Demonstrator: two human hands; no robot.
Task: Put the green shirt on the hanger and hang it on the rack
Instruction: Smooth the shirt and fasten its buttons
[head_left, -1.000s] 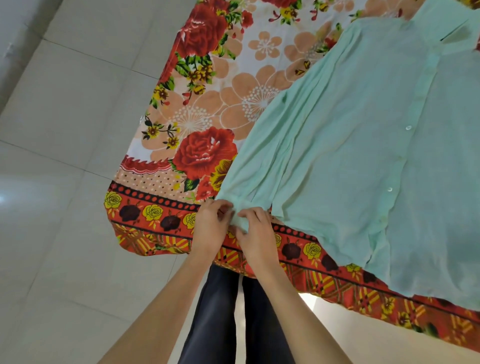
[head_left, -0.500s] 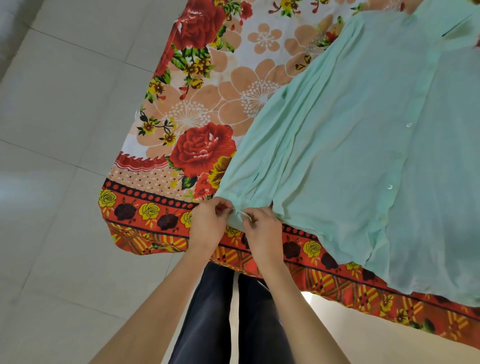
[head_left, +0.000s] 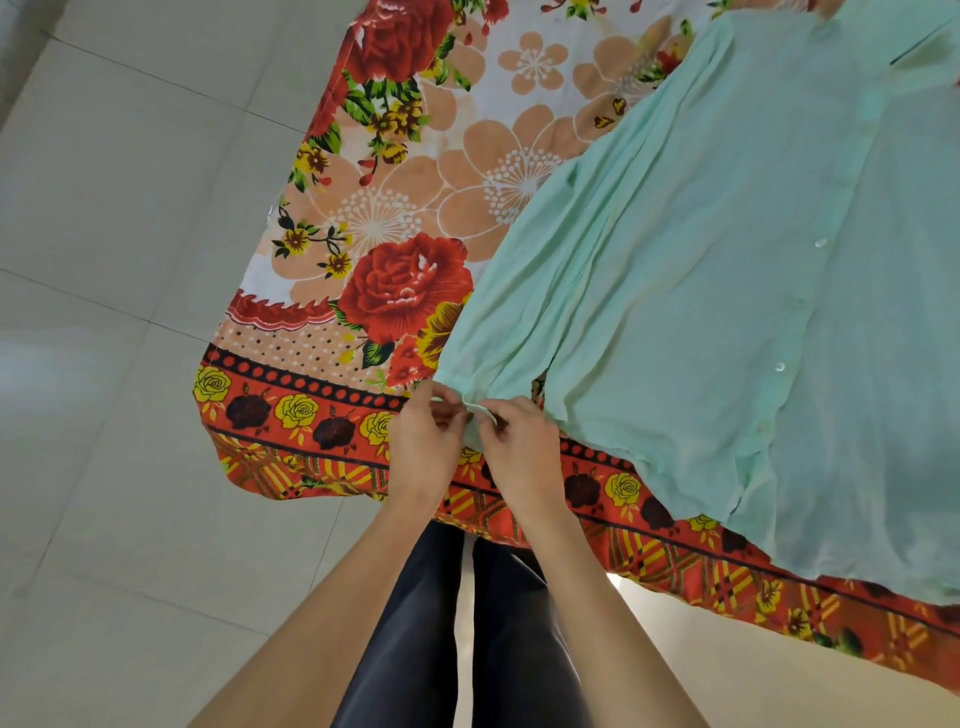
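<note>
pale tiled floor (head_left: 130, 218) at left; red and orange floral cloth (head_left: 415, 171) covering the bench; left hand (head_left: 423, 449) and right hand (head_left: 522, 449), each grip pinching the sleeve cuff (head_left: 480, 410) at the near edge; thin mint-green buttoned shirt (head_left: 727, 291) spread flat, right.

Bare forearms, no sleeves; dark trousers (head_left: 415, 649) on 2 legs below.

We see the green shirt (head_left: 727, 291) spread flat, buttoned front up, on a floral bedsheet (head_left: 395, 218). Our left hand (head_left: 423, 447) and right hand (head_left: 522, 449) meet at the sleeve cuff (head_left: 475, 410), each pinching it between the fingers (head_left: 441, 402). Below are dark trousers (head_left: 457, 634) and pale floor tiles (head_left: 119, 208).
</note>
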